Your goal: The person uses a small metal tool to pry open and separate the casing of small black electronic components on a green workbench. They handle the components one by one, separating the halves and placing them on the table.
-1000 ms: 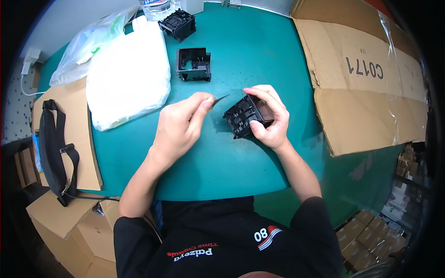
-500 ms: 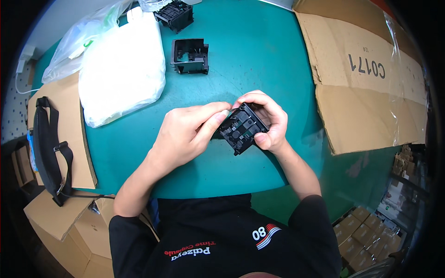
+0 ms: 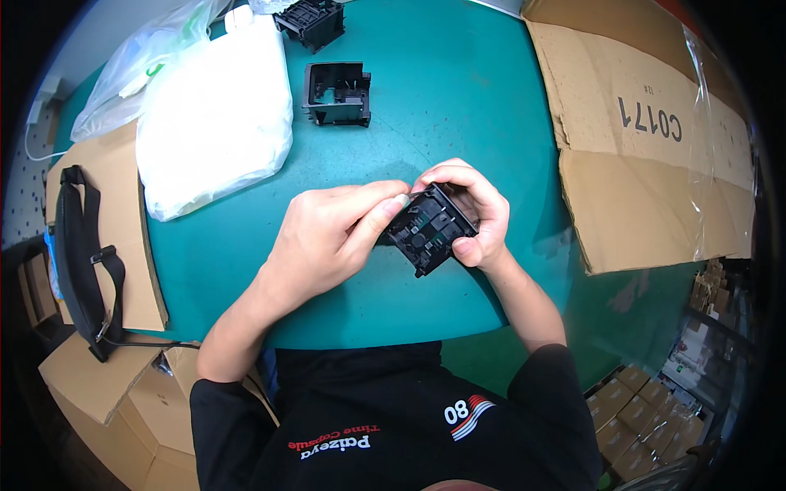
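Note:
A black plastic housing [image 3: 427,233] is tilted in front of me, its ribbed, recessed face turned up. My right hand [image 3: 485,211] grips it from the right, with the thumb on its near right edge and the fingers curled round the far side. At the housing's upper left corner, my left hand [image 3: 327,233] pinches thumb and forefinger together. Whatever is between those fingertips is too small and dark to make out. Farther off on the green table stands an open, box-like black housing [image 3: 352,114], and another black housing [image 3: 315,24] lies behind it.
A full white plastic bag [image 3: 217,123] rests on the left, beside a clear bag [image 3: 123,90]. Flattened cardboard [image 3: 123,270] with a black strapped pouch [image 3: 78,262] lies at the left edge. A large cardboard box [image 3: 647,180] takes up the right side of the green table [image 3: 491,90].
Both hands keep the same hold on the housing, which has barely shifted. The whole view has moved very slightly.

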The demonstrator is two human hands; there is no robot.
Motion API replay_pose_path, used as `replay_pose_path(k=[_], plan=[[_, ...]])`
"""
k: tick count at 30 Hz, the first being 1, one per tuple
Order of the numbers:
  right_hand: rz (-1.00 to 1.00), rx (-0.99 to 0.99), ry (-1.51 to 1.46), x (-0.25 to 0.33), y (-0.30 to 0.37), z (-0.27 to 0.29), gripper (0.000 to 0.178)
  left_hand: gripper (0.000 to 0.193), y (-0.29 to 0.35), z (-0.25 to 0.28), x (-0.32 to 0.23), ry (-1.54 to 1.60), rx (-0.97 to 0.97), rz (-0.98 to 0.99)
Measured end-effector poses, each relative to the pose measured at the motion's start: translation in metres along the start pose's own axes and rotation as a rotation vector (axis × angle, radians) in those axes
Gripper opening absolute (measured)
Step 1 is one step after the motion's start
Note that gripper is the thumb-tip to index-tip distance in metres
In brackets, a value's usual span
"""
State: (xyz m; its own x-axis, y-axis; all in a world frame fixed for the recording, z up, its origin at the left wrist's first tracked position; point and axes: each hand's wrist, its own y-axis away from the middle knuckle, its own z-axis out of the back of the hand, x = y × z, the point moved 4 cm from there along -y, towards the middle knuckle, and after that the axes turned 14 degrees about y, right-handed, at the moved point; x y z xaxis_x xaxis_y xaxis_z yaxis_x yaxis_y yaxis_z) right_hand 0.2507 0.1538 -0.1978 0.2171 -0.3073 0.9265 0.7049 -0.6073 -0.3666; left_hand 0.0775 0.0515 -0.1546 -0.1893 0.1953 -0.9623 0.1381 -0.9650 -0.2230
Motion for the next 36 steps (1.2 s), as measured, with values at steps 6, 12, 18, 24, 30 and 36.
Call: replay_pose_path(k=[6,12,18,24,30,36], plan=[[0.036,0.022,0.039,0.004,-0.002,0.001,0.081,0.015,0.0,-0.002,-0.002,-0.017,-0.013,-0.012],[0.049,0.039,0.078,0.006,-0.002,-0.001,0.078,0.015,0.001,0.0,-0.004,-0.059,-0.006,-0.036],[-0.013,0.03,0.078,0.003,0.0,-0.003,0.075,0.022,0.003,0.003,-0.006,-0.204,0.137,0.032],[0.095,0.036,0.072,0.004,-0.001,0.004,0.078,0.024,0.002,0.007,-0.011,-0.226,0.103,-0.063],[0.475,-0.098,0.572,0.02,-0.011,0.014,0.087,0.018,0.004,0.012,-0.026,-0.355,-0.069,-0.14],[0.596,-0.135,0.78,0.029,-0.011,0.007,0.083,0.008,0.008,0.009,-0.021,-0.494,-0.005,-0.151]])
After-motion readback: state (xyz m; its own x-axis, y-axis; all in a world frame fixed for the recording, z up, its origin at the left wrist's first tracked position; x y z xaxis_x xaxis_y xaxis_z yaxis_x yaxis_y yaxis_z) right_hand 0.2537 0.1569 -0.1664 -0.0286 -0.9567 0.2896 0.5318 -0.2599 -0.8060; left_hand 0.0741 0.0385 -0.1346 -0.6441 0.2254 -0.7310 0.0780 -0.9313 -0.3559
